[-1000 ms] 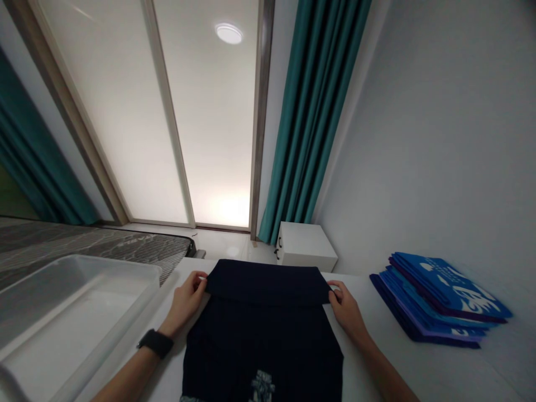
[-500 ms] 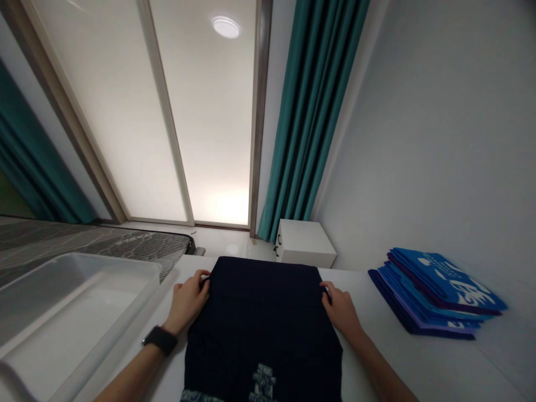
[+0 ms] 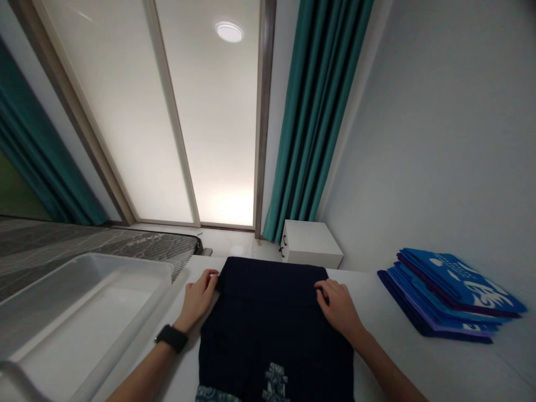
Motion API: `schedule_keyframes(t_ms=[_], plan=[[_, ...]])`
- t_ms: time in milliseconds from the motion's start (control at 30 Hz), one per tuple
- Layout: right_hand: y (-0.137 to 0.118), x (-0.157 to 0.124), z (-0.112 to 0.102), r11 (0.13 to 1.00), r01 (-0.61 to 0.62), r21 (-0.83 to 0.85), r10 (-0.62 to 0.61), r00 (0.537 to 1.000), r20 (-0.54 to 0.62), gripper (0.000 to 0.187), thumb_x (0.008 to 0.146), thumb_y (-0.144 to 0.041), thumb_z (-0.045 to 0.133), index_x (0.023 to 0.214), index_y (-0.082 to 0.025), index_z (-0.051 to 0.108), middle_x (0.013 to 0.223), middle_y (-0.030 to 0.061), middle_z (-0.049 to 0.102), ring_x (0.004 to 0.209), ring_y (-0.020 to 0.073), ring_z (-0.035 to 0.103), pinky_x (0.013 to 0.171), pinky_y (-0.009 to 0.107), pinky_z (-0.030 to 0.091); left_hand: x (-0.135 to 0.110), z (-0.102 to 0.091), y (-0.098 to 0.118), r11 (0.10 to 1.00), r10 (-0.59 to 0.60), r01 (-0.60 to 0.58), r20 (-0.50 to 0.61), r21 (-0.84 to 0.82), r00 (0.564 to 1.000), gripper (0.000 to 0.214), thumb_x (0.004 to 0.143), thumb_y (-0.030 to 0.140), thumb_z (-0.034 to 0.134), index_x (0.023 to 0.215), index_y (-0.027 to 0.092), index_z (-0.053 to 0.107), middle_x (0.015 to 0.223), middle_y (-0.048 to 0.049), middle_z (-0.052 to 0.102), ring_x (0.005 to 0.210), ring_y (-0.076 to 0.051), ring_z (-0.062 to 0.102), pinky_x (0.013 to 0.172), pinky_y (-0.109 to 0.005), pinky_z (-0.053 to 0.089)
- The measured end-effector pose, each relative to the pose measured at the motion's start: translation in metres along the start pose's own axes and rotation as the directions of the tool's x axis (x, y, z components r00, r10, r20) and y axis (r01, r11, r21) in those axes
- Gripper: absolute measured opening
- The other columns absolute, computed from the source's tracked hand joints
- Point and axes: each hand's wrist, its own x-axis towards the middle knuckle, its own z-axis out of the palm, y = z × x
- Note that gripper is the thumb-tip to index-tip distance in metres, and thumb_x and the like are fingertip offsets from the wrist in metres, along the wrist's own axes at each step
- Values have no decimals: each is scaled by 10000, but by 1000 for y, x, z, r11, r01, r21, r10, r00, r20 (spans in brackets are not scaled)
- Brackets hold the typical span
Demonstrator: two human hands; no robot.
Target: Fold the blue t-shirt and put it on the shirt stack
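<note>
A dark navy garment lies spread on the white table, with blue-grey patterned patches near its lower part. My left hand is at the garment's upper left edge, finger and thumb closed on the fabric there; a black watch is on that wrist. At the upper right, my right hand rests over the cloth just inside its edge. Its fingers are bent, with thumb and forefinger a little apart and no fabric visibly pinched. The bottom of the garment runs out of view.
Folded blue and purple cloths form a stack on the table's right side. A translucent plastic bin stands at the left. Beyond the table are a small white cabinet, teal curtains and frosted sliding doors.
My right hand has shifted left from the garment's right edge onto the cloth. My left hand stays by the left edge. The whole view has shifted slightly.
</note>
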Motion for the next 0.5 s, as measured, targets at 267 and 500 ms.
schedule_keyframes(t_ms=[267,500], plan=[[-144,62,35,929,295,223,-330,933,142,131,888,-161,497,951,-226,591,910,16,639,865,172,547,791,309,326,-4,-2,-5,928,37,-48,-39,-368,999,412,935,470,291,1036,209,593,687,1,621,756,-220,631,756,-333,449],[-205,89,84,948,235,217,-274,946,171,182,887,-353,564,1010,-220,577,972,37,656,914,217,553,807,343,332,-7,0,-8,835,91,-98,-41,-542,995,409,947,444,319,1006,175,622,788,-39,668,814,-211,634,808,-341,465]])
